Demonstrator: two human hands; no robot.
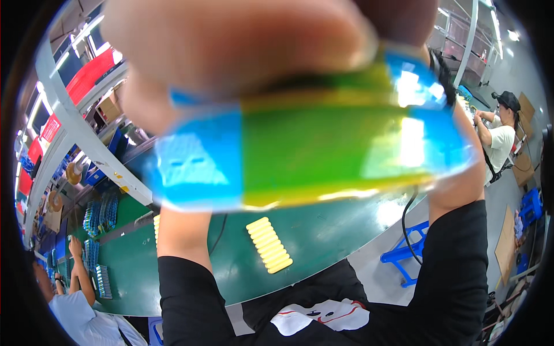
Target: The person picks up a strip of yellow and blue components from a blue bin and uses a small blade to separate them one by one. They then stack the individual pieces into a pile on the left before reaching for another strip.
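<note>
Close in front of the camera, a glossy blue pack (202,167) with a wide green band and yellow edging is held up; it is blurred and fills the middle. My left hand (231,46) is closed on its upper left side, a large finger lying along the top edge. At the upper right, my right hand (404,20) grips the pack too, its fingers dark and partly cut off by the frame's top. Both forearms rise in black sleeves. Below the pack, a row of yellow cylinders (269,245) lies side by side on the green table (323,236).
Blue cell packs (101,213) stand on the table at the left, near a co-worker in a light blue shirt (95,323). A blue stool (404,254) is at the right. Farther off stands a person in a black cap (502,132). A black cable (408,225) hangs nearby.
</note>
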